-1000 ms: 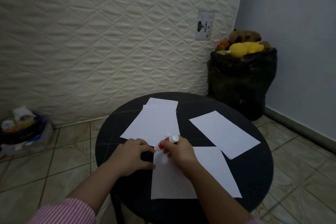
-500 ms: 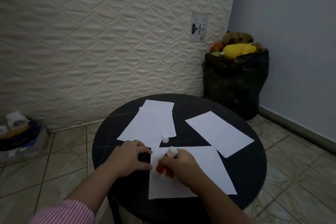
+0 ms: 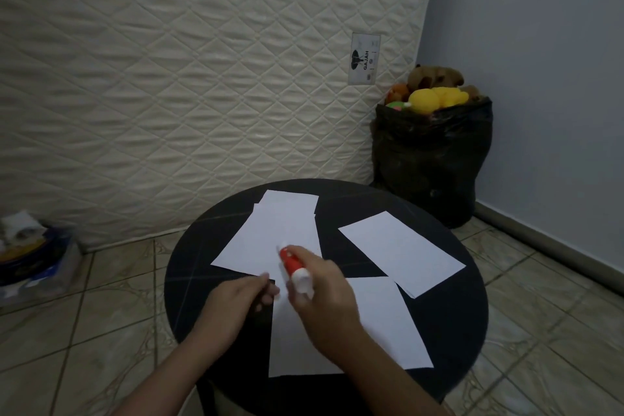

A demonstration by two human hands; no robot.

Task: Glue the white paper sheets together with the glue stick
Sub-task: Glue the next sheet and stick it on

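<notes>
Gripping a red-and-white glue stick [image 3: 294, 268] at table centre, the right hand [image 3: 324, 300] has swung it toward twelve o'clock. Loosely curled left hand [image 3: 236, 300] pins the near white paper sheet [image 3: 378, 324]. At one o'clock, a black plastic bag [image 3: 432, 162] holds plush toys [image 3: 435, 91].

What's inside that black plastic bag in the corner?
Poking out the top of the black plastic bag are a yellow plush toy, a brown one and something orange. Everything lower is hidden by the bag.
</notes>
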